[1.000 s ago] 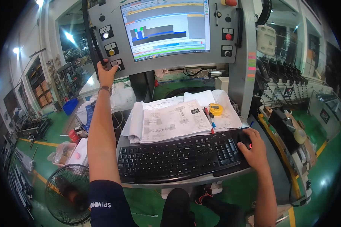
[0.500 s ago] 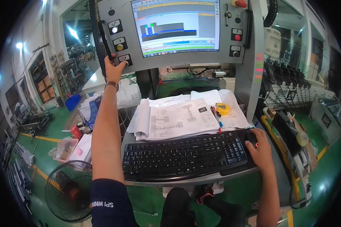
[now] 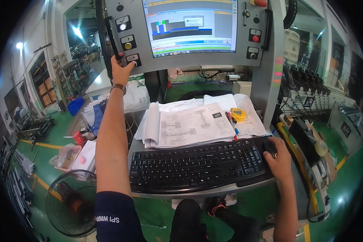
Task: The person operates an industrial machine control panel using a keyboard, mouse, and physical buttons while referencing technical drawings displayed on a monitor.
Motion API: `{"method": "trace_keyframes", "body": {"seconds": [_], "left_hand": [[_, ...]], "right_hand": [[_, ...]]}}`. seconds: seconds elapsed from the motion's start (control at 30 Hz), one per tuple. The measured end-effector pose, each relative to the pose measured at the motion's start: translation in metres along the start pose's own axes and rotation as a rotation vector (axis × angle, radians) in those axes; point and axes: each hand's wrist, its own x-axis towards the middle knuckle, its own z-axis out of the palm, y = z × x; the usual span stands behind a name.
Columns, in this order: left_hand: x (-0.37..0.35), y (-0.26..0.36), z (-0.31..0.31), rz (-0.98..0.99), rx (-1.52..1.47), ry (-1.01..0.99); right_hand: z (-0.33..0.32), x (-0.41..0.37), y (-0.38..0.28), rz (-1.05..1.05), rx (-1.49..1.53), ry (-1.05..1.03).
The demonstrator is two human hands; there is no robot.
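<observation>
My left hand (image 3: pixel 122 71) is at the lower left corner of the grey control panel (image 3: pixel 181 62). Its fingers curl round the lower end of the black handle (image 3: pixel 112 37), while the thumb rests on a push button (image 3: pixel 133 63). Under my right hand (image 3: pixel 280 158) lies a black computer mouse (image 3: pixel 269 147), held at the right end of the shelf. Left of the mouse is a black keyboard (image 3: pixel 197 165). On the panel's screen (image 3: pixel 181 30), a small dialog box (image 3: pixel 194 21) shows over a grey and blue drawing; its text is too small to read.
Technical drawings (image 3: pixel 191 125) lie behind the keyboard, with pens (image 3: pixel 232 124) and a yellow tape measure (image 3: pixel 238 115) on them. A red emergency stop knob (image 3: pixel 260 3) sits at the panel's upper right. A floor fan (image 3: pixel 72 203) stands at lower left.
A dialog box has appeared on the screen. The view has shifted slightly. My left thumb stays at the button and my right hand stays on the mouse.
</observation>
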Motion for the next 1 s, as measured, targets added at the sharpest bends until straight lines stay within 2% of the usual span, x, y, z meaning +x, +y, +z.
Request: {"method": "trace_keyframes", "body": {"seconds": [1.0], "left_hand": [[-0.006,0.008,0.001,0.009,-0.020,0.018]], "right_hand": [[0.002,0.000,0.000,-0.010,-0.015,0.036]]}}
